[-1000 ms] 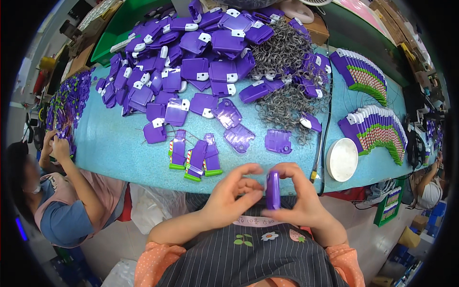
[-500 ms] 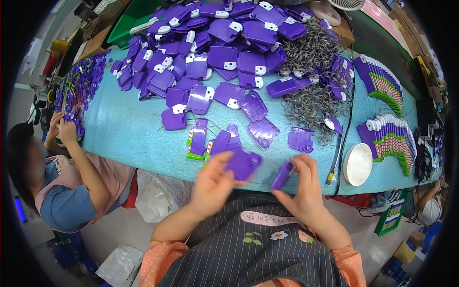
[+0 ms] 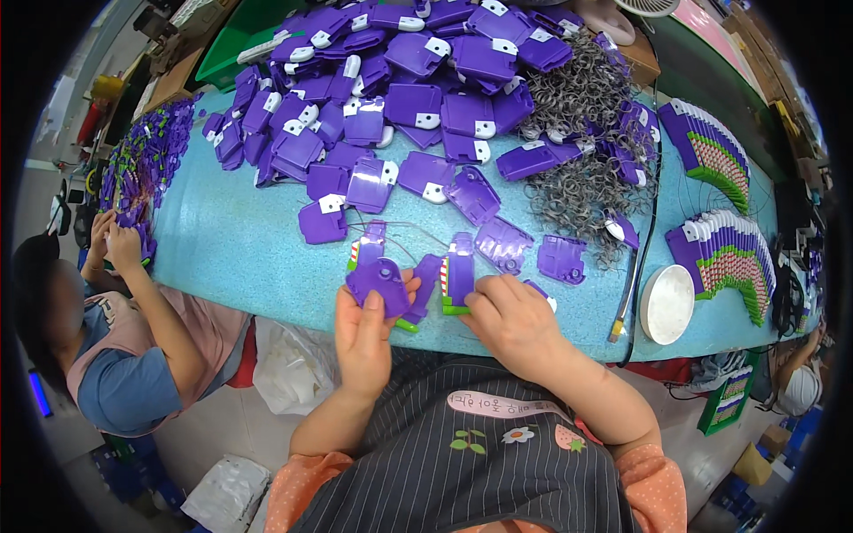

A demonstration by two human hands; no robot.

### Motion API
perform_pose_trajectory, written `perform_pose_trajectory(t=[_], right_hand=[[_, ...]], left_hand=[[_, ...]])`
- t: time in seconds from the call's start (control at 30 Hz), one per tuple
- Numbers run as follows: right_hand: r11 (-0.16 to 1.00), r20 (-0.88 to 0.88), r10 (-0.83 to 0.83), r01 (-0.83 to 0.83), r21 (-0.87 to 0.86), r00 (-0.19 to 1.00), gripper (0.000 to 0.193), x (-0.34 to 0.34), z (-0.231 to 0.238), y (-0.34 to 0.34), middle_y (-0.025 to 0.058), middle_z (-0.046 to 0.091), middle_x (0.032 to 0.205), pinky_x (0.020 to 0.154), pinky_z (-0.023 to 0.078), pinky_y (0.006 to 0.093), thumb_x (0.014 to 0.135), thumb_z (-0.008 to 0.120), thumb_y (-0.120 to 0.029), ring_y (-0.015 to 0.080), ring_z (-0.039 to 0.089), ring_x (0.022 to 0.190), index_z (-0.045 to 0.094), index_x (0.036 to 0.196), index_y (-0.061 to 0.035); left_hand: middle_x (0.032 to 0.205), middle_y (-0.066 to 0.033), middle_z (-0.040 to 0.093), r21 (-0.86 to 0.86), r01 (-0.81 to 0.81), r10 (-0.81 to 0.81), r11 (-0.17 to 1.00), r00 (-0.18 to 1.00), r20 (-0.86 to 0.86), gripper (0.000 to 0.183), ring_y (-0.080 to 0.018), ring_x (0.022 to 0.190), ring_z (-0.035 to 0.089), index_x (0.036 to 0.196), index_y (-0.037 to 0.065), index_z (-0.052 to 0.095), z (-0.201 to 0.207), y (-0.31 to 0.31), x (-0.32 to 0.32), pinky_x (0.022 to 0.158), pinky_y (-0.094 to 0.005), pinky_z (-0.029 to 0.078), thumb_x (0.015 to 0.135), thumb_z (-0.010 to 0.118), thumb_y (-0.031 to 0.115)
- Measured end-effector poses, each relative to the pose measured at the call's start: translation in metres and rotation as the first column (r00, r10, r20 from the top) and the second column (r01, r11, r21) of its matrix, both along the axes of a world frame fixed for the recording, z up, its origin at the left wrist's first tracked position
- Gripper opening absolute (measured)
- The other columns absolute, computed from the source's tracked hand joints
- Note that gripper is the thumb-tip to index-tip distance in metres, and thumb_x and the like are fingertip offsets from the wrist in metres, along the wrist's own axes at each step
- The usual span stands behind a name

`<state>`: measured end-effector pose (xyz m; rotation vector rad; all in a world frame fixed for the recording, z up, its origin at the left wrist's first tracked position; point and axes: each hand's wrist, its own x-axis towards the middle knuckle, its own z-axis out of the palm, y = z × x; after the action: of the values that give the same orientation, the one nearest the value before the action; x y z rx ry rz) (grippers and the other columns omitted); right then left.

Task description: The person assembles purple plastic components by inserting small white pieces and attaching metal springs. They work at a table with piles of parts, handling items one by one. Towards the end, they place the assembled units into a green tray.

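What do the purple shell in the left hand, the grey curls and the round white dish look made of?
Purple shell: likely moulded plastic, smooth, satiny, with a round boss. Grey curls: perhaps metal, thin dull loops; plastic isn't ruled out. White dish: matte, opaque; plastic or ceramic, can't tell.

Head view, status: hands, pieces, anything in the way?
Left hand holding purple cover. Right hand at green end of purple-and-green piece, grip hidden. Second such piece lying between hands.
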<state>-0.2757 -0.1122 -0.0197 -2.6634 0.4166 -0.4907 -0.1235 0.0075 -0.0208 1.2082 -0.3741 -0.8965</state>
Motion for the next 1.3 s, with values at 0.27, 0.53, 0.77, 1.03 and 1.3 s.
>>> perform_pose_trajectory(t=[0.27, 0.53, 0.77, 1.03, 1.3], right_hand=[[1.000, -0.019, -0.012, 0.012, 0.008, 1.000, 0.026, -0.014, 0.017, -0.005, 0.0069, 0.052, 0.094, 0.069, 0.045, 0.0302, 0.073, 0.068, -0.012, 0.0208, 0.053, 0.082, 0.055, 0.093, -0.0012], [0.198, 0.428, -0.300, -0.383, 0.902, 0.853, 0.026, -0.052, 0.035, 0.028, 0.0116, 0.049, 0.104, 0.084, 0.042, 0.0309, 0.088, 0.053, 0.001, 0.0171, 0.053, 0.094, 0.041, 0.111, 0.0007], [0.267, 0.103, -0.298, -0.021, 0.964, 0.949, 0.033, -0.072, 0.024, 0.025, 0.0136, 0.055, 0.117, 0.088, 0.045, 0.0320, 0.094, 0.046, -0.007, 0.0187, 0.055, 0.105, 0.043, 0.125, 0.0047], [0.264, 0.142, -0.513, -0.001, 0.964, 0.846, 0.032, -0.015, 0.038, -0.032, 0.0148, 0.061, 0.112, 0.078, 0.049, 0.0267, 0.095, 0.049, -0.012, 0.0173, 0.063, 0.090, 0.053, 0.123, 0.0043], [0.901, 0.267, -0.378, 0.287, 0.325, 0.886, 0.027, -0.037, 0.068, 0.001, 0.0096, 0.055, 0.065, 0.045, 0.039, 0.0300, 0.075, 0.066, 0.003, 0.0194, 0.053, 0.052, 0.064, 0.102, 0.0025]], left_hand=[[0.122, -0.0182, 0.053, -0.114, 0.049, -0.030, 0.992, 0.986, 0.166, 0.030, -0.0248, 0.113, 0.053, 0.124, -0.002, 0.038, -0.003, -0.010, -0.035, 0.100, -0.0387, 0.037, 0.098, 0.036, 0.013], [0.118, -0.0166, 0.055, -0.212, 0.203, -0.277, 0.956, 0.859, -0.431, 0.032, -0.0281, 0.104, 0.059, 0.127, 0.002, 0.038, 0.023, -0.026, -0.039, 0.088, -0.0407, 0.050, 0.100, 0.034, 0.019], [0.114, -0.0192, 0.056, -0.068, 0.377, -0.376, 0.924, 0.857, -0.354, 0.033, -0.0276, 0.086, 0.066, 0.127, 0.005, 0.036, 0.024, -0.018, -0.033, 0.074, -0.0381, 0.055, 0.098, 0.038, 0.022], [0.114, -0.0166, 0.056, -0.070, 0.751, -0.619, 0.657, 0.485, -0.618, 0.038, -0.0218, 0.091, 0.063, 0.129, 0.002, 0.032, 0.021, -0.008, -0.044, 0.080, -0.0328, 0.052, 0.098, 0.042, 0.020], [0.120, -0.0172, 0.055, -0.046, 0.550, -0.521, 0.834, 0.756, -0.396, 0.032, -0.0223, 0.099, 0.062, 0.125, 0.000, 0.038, 0.017, -0.008, -0.037, 0.084, -0.0336, 0.051, 0.098, 0.041, 0.016]])
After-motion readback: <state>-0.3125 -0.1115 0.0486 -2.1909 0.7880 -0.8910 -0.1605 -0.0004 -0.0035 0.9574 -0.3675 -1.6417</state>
